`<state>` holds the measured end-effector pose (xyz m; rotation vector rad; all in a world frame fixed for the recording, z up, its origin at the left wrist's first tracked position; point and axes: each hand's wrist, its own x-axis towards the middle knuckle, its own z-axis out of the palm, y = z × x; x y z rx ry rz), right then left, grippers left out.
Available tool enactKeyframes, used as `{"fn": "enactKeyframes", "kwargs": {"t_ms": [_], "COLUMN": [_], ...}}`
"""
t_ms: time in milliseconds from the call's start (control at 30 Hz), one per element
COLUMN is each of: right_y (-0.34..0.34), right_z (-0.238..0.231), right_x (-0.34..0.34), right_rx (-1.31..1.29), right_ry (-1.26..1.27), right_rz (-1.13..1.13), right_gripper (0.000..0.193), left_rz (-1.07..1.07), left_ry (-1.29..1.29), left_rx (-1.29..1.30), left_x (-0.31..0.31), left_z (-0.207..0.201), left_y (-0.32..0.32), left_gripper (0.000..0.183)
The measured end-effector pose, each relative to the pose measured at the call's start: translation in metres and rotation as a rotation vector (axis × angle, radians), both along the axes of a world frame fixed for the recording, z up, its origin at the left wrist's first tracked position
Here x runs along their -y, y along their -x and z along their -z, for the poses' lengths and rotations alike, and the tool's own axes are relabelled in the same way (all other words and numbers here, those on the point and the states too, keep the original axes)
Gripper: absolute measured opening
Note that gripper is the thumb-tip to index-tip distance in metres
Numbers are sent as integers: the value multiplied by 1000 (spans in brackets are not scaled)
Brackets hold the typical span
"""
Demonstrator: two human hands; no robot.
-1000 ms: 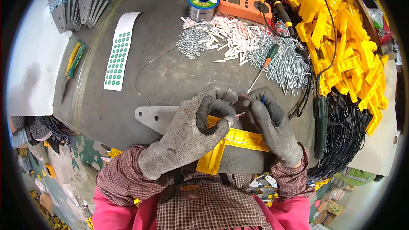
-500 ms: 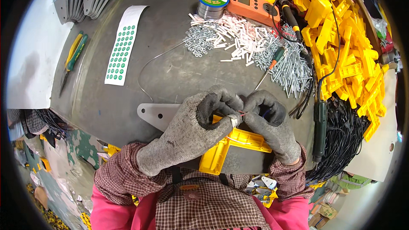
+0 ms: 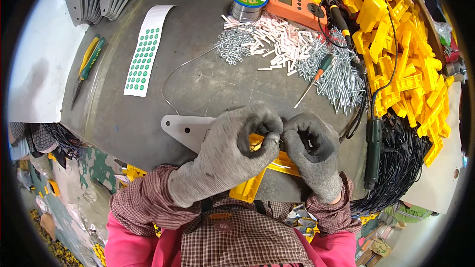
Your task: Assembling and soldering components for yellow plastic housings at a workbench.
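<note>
Both my hands wear grey gloves and meet over the table's front edge, with their fingertips almost touching. My left hand [image 3: 230,141] is closed in a pinch. My right hand [image 3: 316,153] is pinched too, just beside it. The thin wire between them is mostly hidden by the fingers. Below my hands lies a yellow plastic housing [image 3: 246,189], partly covered by the left glove, with a pale lead across it. A flat grey metal plate with holes [image 3: 179,127] sticks out from under my left hand.
A screwdriver [image 3: 314,80] lies beside heaped screws [image 3: 339,86], white sleeves [image 3: 279,44] and nuts [image 3: 232,47]. Behind are a solder spool [image 3: 247,12] and orange meter [image 3: 292,7]. Yellow parts [image 3: 396,64] and black cables [image 3: 396,158] fill the right. Pliers [image 3: 88,64] and a sticker sheet [image 3: 143,52] lie left.
The red wire that showed between my fingertips is now hidden. My left hand has turned slightly and shifted right, covering more of the yellow housing. The right hand has dropped slightly.
</note>
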<state>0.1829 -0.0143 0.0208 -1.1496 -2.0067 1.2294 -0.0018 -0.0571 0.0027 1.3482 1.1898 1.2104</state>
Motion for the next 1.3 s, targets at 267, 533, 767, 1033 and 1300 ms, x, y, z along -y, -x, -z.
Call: {"fn": "enactKeyframes", "kwargs": {"t_ms": [267, 533, 767, 1033, 1300], "right_y": [5, 8, 12, 7, 1], "right_z": [9, 7, 0, 6, -21], "right_x": [-3, 1, -4, 4, 10], "right_rx": [-134, -156, -20, -34, 290], "right_ry": [111, 12, -464, -261, -606], "right_rz": [-34, -5, -205, 12, -59], "right_gripper": [8, 7, 16, 13, 31], "left_rz": [74, 111, 99, 14, -12], "left_ry": [-271, -130, -63, -710, -299], "left_rx": [-376, -213, -82, -630, -240], "left_x": [9, 3, 5, -1, -1], "left_z": [-6, -6, -2, -6, -4], "left_y": [11, 19, 18, 3, -3], "left_gripper": [30, 37, 34, 39, 44]}}
